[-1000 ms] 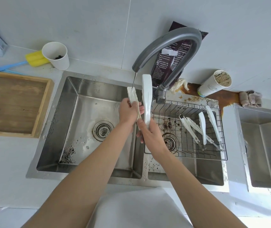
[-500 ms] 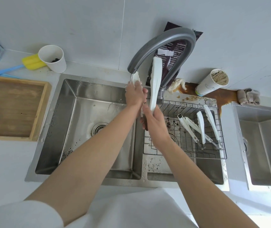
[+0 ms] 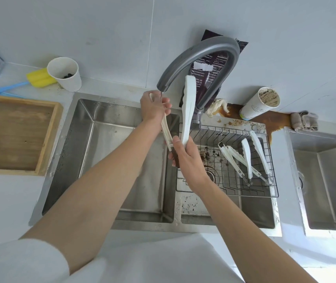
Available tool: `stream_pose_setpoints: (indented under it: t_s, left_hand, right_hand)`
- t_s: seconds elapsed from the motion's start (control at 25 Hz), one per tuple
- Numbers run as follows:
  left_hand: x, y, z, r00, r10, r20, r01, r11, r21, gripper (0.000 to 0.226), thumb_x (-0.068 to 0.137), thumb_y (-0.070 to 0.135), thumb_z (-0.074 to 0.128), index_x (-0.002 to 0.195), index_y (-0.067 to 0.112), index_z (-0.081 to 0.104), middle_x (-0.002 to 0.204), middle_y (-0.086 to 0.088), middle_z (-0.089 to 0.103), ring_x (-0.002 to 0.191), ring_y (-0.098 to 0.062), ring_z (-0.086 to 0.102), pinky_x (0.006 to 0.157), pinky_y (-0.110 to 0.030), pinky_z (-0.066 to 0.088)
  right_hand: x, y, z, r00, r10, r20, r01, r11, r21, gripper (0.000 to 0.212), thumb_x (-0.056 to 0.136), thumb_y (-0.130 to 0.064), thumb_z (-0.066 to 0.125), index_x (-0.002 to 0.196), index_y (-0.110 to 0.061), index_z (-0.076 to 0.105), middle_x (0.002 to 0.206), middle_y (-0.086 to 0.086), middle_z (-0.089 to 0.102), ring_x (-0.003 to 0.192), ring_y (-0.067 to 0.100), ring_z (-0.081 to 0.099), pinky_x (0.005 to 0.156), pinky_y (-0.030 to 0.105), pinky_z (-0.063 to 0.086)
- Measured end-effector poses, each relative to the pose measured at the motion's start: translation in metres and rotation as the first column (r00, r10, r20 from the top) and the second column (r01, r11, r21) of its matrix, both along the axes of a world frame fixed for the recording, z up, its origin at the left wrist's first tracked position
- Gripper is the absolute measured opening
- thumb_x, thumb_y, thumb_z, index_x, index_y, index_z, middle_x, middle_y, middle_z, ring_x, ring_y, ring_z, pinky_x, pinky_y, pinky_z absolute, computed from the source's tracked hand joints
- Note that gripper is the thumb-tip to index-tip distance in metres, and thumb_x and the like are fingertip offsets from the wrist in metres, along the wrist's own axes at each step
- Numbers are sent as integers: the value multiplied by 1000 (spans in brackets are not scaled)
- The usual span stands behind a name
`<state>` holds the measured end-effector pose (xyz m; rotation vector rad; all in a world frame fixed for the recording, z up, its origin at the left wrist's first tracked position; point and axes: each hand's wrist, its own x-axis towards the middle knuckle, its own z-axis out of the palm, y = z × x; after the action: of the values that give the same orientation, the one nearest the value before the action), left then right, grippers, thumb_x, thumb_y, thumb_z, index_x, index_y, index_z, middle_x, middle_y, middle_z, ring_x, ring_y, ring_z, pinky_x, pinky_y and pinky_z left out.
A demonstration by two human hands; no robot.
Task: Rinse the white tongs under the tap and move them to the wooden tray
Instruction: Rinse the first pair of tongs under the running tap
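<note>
White tongs (image 3: 188,111) stand spread open under the grey tap (image 3: 195,56). My right hand (image 3: 185,158) grips them at the hinged handle end. My left hand (image 3: 155,107) wraps round the tip of the left arm, right beneath the spout, where a thin stream of water runs. The right arm of the tongs rises free in front of the tap's neck. The wooden tray (image 3: 49,137) lies on the counter at the left, with nothing in it.
A double steel sink (image 3: 106,139) lies below. Its right basin holds a wire rack (image 3: 273,193) with two more white tongs (image 3: 246,158). Paper cups (image 3: 65,74) (image 3: 261,103), a yellow brush (image 3: 38,77), a dark packet, a brown spill and a cloth (image 3: 303,121) line the back counter.
Both hands have lifted the tongs up to the spout. My left hand slid up to the tip of the left arm, and the tongs have spread wider apart.
</note>
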<state>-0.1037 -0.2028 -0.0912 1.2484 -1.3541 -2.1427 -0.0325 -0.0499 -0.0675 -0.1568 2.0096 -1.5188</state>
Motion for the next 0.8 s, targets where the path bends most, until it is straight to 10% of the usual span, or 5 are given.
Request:
stream_pose_setpoints:
  t_s: [0.44, 0.8]
  left_hand:
    - [34, 32, -10, 990, -141, -28, 142, 990, 0, 21, 105, 22, 38, 118, 12, 51, 69, 2, 53, 41, -2, 44, 39, -16, 36]
    - [14, 10, 9, 997, -83, -3, 81, 987, -141, 17, 105, 17, 36, 108, 15, 53, 73, 2, 57, 46, -5, 47, 42, -18, 41]
  right_hand:
    - [8, -3, -8, 998, -56, 37, 58, 996, -70, 22, 104, -32, 47, 98, -12, 47, 57, -14, 51, 54, 8, 48, 50, 24, 40]
    - [5, -11, 4, 995, -87, 53, 90, 993, -73, 26, 104, -33, 46, 101, -8, 47, 85, 11, 54, 58, 9, 51, 49, 19, 40]
